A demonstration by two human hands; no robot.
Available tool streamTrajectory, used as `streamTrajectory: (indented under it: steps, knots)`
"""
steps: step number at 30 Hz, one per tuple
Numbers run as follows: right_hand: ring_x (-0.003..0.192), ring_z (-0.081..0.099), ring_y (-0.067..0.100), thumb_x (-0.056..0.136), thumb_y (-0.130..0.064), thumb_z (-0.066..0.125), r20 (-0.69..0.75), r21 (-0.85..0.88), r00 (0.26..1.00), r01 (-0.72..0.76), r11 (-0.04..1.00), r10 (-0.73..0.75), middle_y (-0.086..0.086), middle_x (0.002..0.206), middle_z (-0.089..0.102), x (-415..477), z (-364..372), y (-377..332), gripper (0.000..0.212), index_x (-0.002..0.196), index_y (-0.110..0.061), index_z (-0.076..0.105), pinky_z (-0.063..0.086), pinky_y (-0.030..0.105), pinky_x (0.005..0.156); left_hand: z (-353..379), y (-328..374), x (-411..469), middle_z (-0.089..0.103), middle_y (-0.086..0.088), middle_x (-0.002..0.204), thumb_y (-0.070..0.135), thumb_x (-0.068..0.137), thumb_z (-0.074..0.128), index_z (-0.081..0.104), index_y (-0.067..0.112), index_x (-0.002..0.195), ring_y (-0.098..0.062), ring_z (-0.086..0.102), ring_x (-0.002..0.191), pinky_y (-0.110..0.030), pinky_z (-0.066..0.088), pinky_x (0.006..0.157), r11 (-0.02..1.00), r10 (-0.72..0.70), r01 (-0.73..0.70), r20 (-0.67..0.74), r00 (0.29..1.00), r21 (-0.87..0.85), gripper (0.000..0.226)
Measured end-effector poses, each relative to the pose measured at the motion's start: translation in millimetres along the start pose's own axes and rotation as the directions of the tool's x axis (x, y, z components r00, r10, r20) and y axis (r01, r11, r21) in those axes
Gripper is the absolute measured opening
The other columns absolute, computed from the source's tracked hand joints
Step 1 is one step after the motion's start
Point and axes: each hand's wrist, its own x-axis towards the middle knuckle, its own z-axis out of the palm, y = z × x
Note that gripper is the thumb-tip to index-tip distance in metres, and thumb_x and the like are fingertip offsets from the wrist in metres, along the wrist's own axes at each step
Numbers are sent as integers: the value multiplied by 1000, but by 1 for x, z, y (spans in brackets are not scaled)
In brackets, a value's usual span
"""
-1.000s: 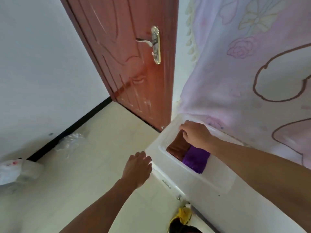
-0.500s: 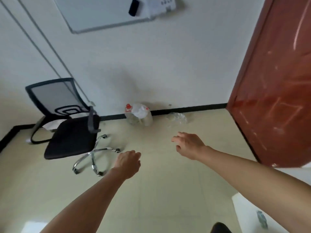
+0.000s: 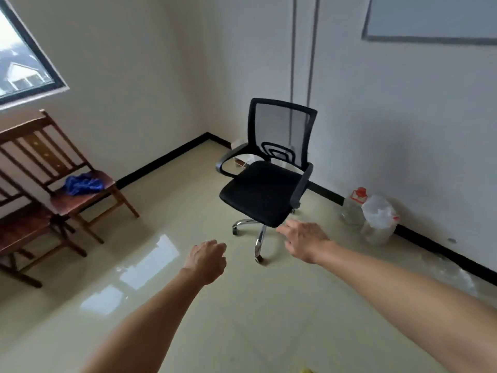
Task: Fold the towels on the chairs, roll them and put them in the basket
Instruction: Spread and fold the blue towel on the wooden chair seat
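Turned away from basket since earlier; both hands empty, left hand (image 3: 207, 261) loosely curled, right hand (image 3: 305, 239) spread. Still to fold: blue towel (image 3: 82, 183) on wooden chair (image 3: 80, 200).

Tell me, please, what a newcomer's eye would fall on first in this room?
Probably the black office chair standing mid-room near the white wall, its seat bare. Next, the crumpled blue towel on a wooden chair at left, under the window. In front, the left hand and right hand reach forward, both empty.

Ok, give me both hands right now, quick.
Left hand: loosely curled, holding nothing.
Right hand: open, fingers spread, holding nothing.
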Motion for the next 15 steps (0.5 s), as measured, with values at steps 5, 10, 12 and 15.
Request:
streamTrajectory:
  steps: [5, 10, 12, 15]
  knots:
    - [97, 56, 23, 89, -19, 47, 32, -46, 984, 176, 983, -175, 3, 106, 53, 133, -6, -27, 30, 119, -20, 52, 46, 35, 72, 0, -83, 18, 61, -2, 109, 29, 94, 43, 60, 13, 108, -25, 61, 97, -29, 44, 75, 968, -232, 230, -2, 973, -102, 27]
    - [105, 55, 23, 90, -26, 48, 101, -59, 916, 395, 917, -388, 4, 114, 54, 254, 6, -98, 37, 127, -23, 50, 48, 35, 78, 13, -182, 12, 62, -3, 106, 28, 93, 45, 61, 13, 107, -25, 62, 93, -31, 47, 74, 885, -447, 448, 38, 894, -128, 26]
    - [105, 56, 25, 91, -26, 48, 118, -41, 883, 461, 887, -453, 5, 115, 54, 297, 13, -135, 39, 130, -24, 49, 48, 36, 79, 22, -226, 16, 61, -3, 107, 29, 93, 45, 61, 15, 108, -24, 61, 95, -31, 47, 75, 842, -516, 520, 66, 854, -143, 26]
    - [106, 55, 27, 91, -26, 48, 128, -52, 844, 531, 846, -521, 6, 115, 52, 361, 24, -189, 39, 130, -24, 47, 48, 36, 77, 31, -292, 32, 60, -3, 111, 31, 93, 44, 59, 16, 110, -25, 60, 100, -32, 47, 79, 808, -568, 575, 91, 818, -131, 28]
